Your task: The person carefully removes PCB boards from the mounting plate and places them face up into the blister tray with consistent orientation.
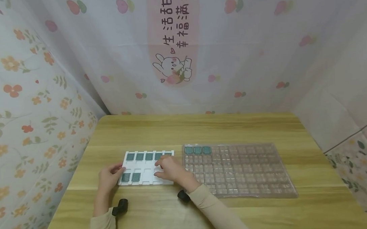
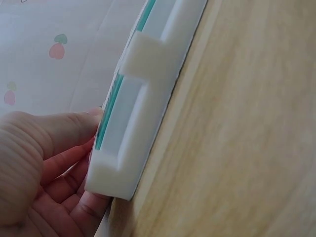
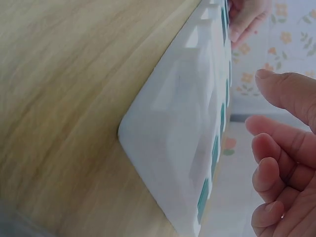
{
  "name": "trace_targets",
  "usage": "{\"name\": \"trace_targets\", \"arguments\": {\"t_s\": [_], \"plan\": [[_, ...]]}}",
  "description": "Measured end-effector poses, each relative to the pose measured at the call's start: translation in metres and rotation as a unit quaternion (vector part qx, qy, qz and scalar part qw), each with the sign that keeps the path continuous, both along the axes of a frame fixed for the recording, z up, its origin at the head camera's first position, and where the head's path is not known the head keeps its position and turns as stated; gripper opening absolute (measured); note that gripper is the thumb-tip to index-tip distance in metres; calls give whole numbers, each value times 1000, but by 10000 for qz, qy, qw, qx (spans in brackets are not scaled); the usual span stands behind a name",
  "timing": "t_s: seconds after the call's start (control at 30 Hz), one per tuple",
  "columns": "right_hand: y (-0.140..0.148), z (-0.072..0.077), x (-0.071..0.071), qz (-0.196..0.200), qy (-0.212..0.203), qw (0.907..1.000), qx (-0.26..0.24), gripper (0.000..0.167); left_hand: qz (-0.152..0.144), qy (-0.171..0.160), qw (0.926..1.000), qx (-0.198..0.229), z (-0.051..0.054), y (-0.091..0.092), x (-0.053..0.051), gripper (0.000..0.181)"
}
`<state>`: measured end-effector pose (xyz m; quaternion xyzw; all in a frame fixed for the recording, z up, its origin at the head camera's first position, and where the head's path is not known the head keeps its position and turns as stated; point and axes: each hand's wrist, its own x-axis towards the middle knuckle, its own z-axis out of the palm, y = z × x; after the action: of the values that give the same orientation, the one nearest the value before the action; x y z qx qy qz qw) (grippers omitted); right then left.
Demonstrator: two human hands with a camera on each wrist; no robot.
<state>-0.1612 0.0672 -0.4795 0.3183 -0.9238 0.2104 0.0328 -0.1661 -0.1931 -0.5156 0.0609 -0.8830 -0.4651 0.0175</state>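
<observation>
A white tray (image 1: 147,173) with pockets lies on the table, holding small square green circuit boards (image 1: 130,157). Several sit along its far row and two at the left of the near row. At the tray's left edge, my left hand (image 1: 108,179) grips it: in the left wrist view the thumb (image 2: 74,131) lies on the edge beside a green board and the other fingers curl below. Over the tray's right part hovers my right hand (image 1: 173,170), thumb and fingers apart, nothing between them in the right wrist view. It hides some pockets.
Right of the white tray lies a larger clear plastic tray (image 1: 249,174) with many compartments; three green boards (image 1: 198,150) sit in its far left corner. Both rest on a wooden table (image 1: 156,213). Patterned curtains (image 1: 245,65) hang behind and to the left.
</observation>
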Motion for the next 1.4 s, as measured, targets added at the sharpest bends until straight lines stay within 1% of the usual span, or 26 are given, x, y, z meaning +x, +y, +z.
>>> {"name": "trace_targets", "arguments": {"t_s": [0.2, 0.4, 0.53, 0.67, 0.73, 0.87, 1.0, 1.13, 1.27, 1.33, 1.4], "plan": [[-6, 0, 1, 136, -148, 9998, -19, 27, 50, 12, 9999, -98, -1, -3, 2, 28], [-12, 1, 2, 215, -141, 9997, 46, 28, 81, -150, 9997, -152, -2, -4, 7, 30], [-17, 2, 5, 342, -68, 9994, 14, 27, 179, -187, 9995, -182, -2, -4, 10, 29], [-20, 2, 6, 316, 26, 9995, -54, 28, 143, -82, 9998, -94, -2, -2, 7, 29], [-22, 2, 5, 304, 13, 9995, -76, 28, 84, 16, 10000, -35, -3, -1, 6, 28], [-25, 1, 5, 372, -75, 9992, -112, 27, 99, 150, 9998, -72, -5, -1, 6, 26], [-27, -2, 6, 367, -68, 9993, -102, 27, 109, 118, 9998, -75, -5, 0, 7, 25], [-31, -2, 7, 332, 147, 9993, -24, 27, 130, 37, 9999, -23, -3, 2, 6, 27], [-36, -2, 6, 283, 286, 9992, 68, 27, 114, -134, 9998, 21, 0, 2, 3, 28], [-38, -2, 6, 265, 257, 9993, 87, 28, 89, -198, 9998, 14, 2, 2, 2, 29], [-40, -3, 6, 252, 208, 9994, 88, 28, 66, -193, 9998, 5, 2, 2, 2, 29]]}}
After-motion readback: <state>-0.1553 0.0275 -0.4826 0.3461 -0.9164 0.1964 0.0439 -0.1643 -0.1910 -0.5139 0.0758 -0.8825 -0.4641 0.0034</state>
